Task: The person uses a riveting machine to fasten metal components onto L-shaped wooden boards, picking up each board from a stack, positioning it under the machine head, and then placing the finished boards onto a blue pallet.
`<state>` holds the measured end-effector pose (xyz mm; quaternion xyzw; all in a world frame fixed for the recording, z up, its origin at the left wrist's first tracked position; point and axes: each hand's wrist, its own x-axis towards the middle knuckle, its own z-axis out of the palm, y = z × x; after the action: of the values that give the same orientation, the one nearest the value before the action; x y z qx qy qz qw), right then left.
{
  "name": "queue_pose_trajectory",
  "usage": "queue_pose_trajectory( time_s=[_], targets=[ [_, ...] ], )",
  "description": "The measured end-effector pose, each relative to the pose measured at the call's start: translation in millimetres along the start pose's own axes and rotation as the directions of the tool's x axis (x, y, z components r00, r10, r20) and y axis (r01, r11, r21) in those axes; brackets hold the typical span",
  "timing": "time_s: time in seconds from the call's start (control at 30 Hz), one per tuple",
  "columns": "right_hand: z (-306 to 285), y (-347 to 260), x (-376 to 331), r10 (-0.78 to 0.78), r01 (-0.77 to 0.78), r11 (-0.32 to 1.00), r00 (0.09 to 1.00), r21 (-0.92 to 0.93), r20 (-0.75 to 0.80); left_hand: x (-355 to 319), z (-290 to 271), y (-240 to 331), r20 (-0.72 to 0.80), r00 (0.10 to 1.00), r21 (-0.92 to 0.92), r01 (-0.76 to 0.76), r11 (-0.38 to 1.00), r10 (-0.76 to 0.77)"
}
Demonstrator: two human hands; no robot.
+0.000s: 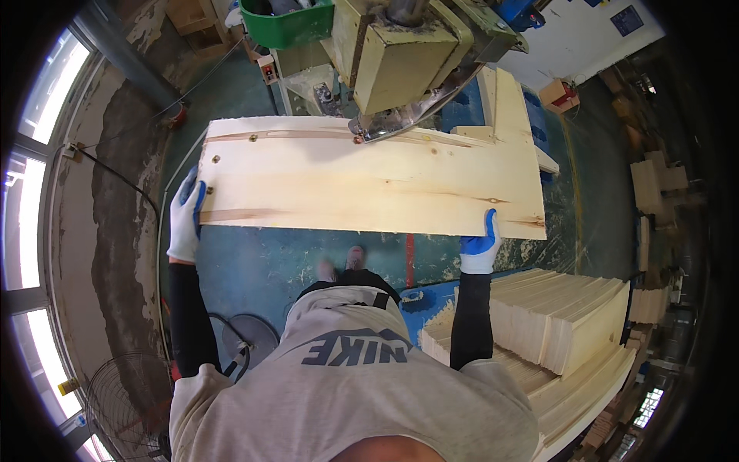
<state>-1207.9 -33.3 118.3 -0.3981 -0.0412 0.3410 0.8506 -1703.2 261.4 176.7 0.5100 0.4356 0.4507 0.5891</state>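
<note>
A long pale plywood board (346,181) lies level in front of me, its far edge under the head of a greenish machine (400,69). My left hand (185,215), in a white glove with blue coating, grips the board's left end. With the blue thumb on top, my right hand (481,245) holds the near edge close to the right corner; the fingers below are hidden. Several small metal inserts (253,138) sit in the board near its left end and far edge. The machine's curved metal tip (362,131) meets the board at one of them.
Stacked boards (554,316) stand on a blue pallet (423,300) at my right. More boards (508,100) lie beyond the machine. A green bin (289,27) is at the back left, a caged fan (123,393) at the lower left. Cables run along the left wall.
</note>
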Motion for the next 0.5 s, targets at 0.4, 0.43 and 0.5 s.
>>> queue_pose_trajectory(
  time_s=[0.4, 0.43, 0.5],
  targets=[
    [66.2, 100.0, -82.7, 0.382, -0.437, 0.874, 0.888, 0.214, 0.255, -126.8, 84.9, -87.9, -0.08, 0.984, -0.593, 0.083, 0.801, -0.162],
    [66.5, 102.1, -83.8, 0.386, -0.421, 0.884, 0.903, 0.205, 0.187, -127.0, 78.3, -95.5, -0.121, 0.993, -0.34, -0.031, 0.94, -0.011],
    [71.8, 103.6, -92.2, 0.388, -0.389, 0.902, 0.921, 0.185, 0.042, -128.6, 63.1, -109.1, -0.069, 0.958, 0.23, -0.257, 0.939, 0.279]
  ],
)
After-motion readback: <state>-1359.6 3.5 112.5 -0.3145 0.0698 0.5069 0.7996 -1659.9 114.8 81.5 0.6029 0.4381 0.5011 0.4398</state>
